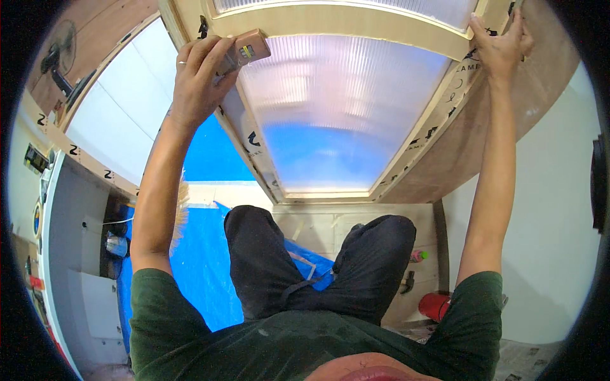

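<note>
Shirt: dark green, short-sleeved, nearest the lens, filling the lower edge.
Trousers: dark, both knees bent up toward the middle of the view.
Left hand: raised to the upper left, fingers wrapped around a block, a ring on one finger.
Block: small, tan, rectangular, with a little coloured sticker on its face; it sits pressed against the frame at the crossbar's left end.
Right hand: raised to the upper right, fingers closed over the frame's right edge, gripping it.
Frame: pale wood, with black printed marks down both side rails; a crossbar splits it into two openings.
Panel: frosted, ribbed, translucent sheet set in the frame; light comes through it, blue showing near its lower part.
Surface: blue sheet spread under the legs, pale boards beyond it.
Room: white wall on the right, brown board behind the frame, a white panel with taped edges on the left, a black fan in the top left corner.
Containers: a red can lies by the right leg; a small bottle with a green cap is near the right knee; contents cannot be told.
</note>
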The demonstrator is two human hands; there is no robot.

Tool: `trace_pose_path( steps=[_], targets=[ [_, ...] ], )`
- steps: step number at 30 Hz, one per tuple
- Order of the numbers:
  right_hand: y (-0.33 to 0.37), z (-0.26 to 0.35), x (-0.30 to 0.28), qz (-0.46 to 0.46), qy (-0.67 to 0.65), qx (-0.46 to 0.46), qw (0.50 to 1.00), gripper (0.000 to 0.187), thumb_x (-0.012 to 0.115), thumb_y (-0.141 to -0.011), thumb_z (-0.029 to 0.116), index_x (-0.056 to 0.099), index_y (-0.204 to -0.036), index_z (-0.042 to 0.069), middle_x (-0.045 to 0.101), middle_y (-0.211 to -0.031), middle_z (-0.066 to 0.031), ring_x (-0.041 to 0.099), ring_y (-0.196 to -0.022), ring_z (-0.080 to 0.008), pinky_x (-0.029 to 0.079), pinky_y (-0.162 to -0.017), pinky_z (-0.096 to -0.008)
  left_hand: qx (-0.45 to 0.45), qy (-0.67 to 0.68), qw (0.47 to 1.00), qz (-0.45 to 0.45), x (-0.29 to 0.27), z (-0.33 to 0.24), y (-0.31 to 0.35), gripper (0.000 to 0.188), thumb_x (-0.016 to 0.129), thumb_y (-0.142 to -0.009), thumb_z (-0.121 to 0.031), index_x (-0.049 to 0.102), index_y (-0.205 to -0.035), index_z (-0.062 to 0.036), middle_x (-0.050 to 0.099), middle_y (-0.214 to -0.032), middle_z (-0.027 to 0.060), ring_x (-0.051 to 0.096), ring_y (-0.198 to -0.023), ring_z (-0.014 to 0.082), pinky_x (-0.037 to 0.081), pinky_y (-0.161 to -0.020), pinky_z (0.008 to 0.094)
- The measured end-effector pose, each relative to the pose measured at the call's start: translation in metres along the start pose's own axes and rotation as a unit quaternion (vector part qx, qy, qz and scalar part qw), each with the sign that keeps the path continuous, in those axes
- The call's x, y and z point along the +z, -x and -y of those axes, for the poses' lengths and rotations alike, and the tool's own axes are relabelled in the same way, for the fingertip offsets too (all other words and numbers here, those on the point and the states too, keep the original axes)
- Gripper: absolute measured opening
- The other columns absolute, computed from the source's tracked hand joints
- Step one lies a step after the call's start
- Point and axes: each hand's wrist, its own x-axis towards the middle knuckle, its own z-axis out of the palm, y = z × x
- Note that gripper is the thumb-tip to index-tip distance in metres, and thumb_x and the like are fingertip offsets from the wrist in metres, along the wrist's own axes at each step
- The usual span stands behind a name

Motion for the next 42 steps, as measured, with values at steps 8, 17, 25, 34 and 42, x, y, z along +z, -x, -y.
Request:
trace_pose_path(
  steps=[8, 17, 25, 34, 42],
  targets=[
    [0.004, 0.038, -0.009, -0.038, -0.048, 0.029, 0.998, 0.093, 0.083, -0.074, 0.023, 0.042, -0.155, 0.006, 0.047, -0.136, -0.0207, 0.046, -0.133, -0.0388, 0.037, -0.116, -0.0482, 0.064, -0.021, 0.998, 0.008, 0.009, -0.019, -0.030, 0.071, 0.088, -0.072, -0.008, 0.065, -0.140, -0.0137, 0.065, -0.121, 0.0100, 0.060, -0.108, 0.0323, 0.051, -0.094, 0.0425],
    [0.004, 0.043, -0.010, -0.053, 0.000, 0.050, 0.997, 0.096, 0.086, -0.070, 0.026, 0.044, -0.154, 0.006, 0.049, -0.137, -0.0205, 0.048, -0.132, -0.0386, 0.038, -0.116, -0.0473, 0.094, -0.027, 0.995, -0.003, 0.048, -0.069, -0.071, 0.066, 0.084, -0.074, -0.011, 0.063, -0.136, -0.0132, 0.061, -0.110, 0.0033, 0.058, -0.099, 0.0248, 0.049, -0.090, 0.0391],
    [0.004, 0.048, -0.015, -0.061, -0.007, 0.066, 0.996, 0.093, 0.085, -0.071, 0.026, 0.045, -0.153, 0.009, 0.048, -0.141, -0.0217, 0.046, -0.135, -0.0422, 0.040, -0.115, -0.0486, 0.109, -0.023, 0.994, -0.021, 0.099, -0.138, -0.117, 0.056, 0.076, -0.080, -0.018, 0.063, -0.134, -0.0157, 0.054, -0.103, 0.0031, 0.057, -0.096, 0.0241, 0.048, -0.085, 0.0392],
    [0.002, 0.035, -0.007, -0.092, -0.003, 0.042, 0.995, 0.095, 0.085, -0.068, 0.027, 0.046, -0.153, 0.009, 0.049, -0.140, -0.0200, 0.049, -0.132, -0.0404, 0.040, -0.114, -0.0492, 0.143, -0.022, 0.989, -0.022, 0.130, -0.187, -0.150, 0.055, 0.072, -0.083, -0.020, 0.059, -0.135, -0.0102, 0.052, -0.103, 0.0065, 0.056, -0.095, 0.0267, 0.049, -0.083, 0.0399],
    [0.003, 0.061, -0.010, -0.074, -0.038, 0.069, 0.994, 0.094, 0.084, -0.067, 0.025, 0.048, -0.152, 0.010, 0.051, -0.138, -0.0203, 0.049, -0.132, -0.0397, 0.040, -0.113, -0.0505, 0.170, 0.083, 0.981, -0.044, 0.154, -0.203, -0.153, 0.045, 0.067, -0.083, -0.020, 0.063, -0.128, -0.0183, 0.056, -0.106, 0.0016, 0.057, -0.102, 0.0248, 0.050, -0.085, 0.0398]
  ],
)
